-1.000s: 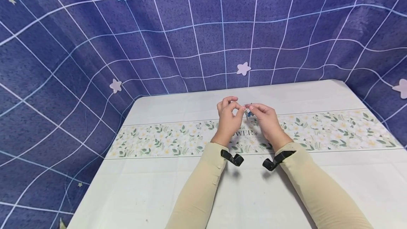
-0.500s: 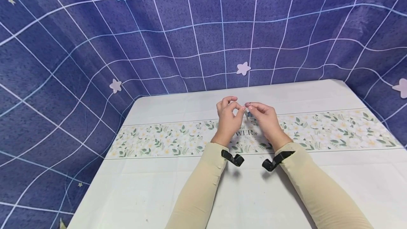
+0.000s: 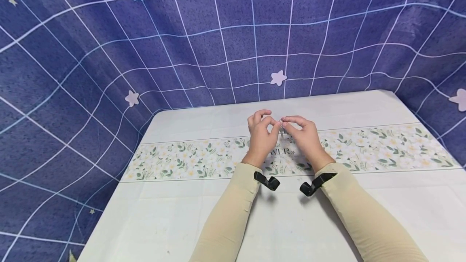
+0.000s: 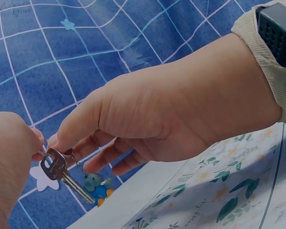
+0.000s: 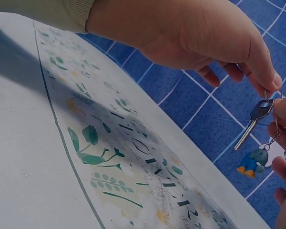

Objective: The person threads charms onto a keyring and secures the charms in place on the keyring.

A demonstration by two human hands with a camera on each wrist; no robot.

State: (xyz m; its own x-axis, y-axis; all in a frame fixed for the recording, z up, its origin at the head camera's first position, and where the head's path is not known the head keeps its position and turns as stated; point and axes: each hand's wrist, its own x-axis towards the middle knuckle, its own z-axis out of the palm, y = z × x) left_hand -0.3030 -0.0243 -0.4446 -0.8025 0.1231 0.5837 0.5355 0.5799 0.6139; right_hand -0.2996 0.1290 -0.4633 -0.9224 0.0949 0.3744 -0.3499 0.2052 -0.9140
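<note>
Fingertips of the left hand (image 3: 263, 136) and right hand (image 3: 305, 136) both pinch a thin metal ring (image 5: 276, 120), mid-frame in the head view, where its load is only a blur. The right wrist view resolves it at right: a key (image 5: 260, 111) and blue elephant charm (image 5: 250, 161), against the star-patterned curtain (image 3: 204, 43).

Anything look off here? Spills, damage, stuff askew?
Nothing stands out: the key and blue figurine dangle where the left hand and right hand pinch, no damage visible. Tablecloth: faint creases, tiny specks, no visible spill.
</note>
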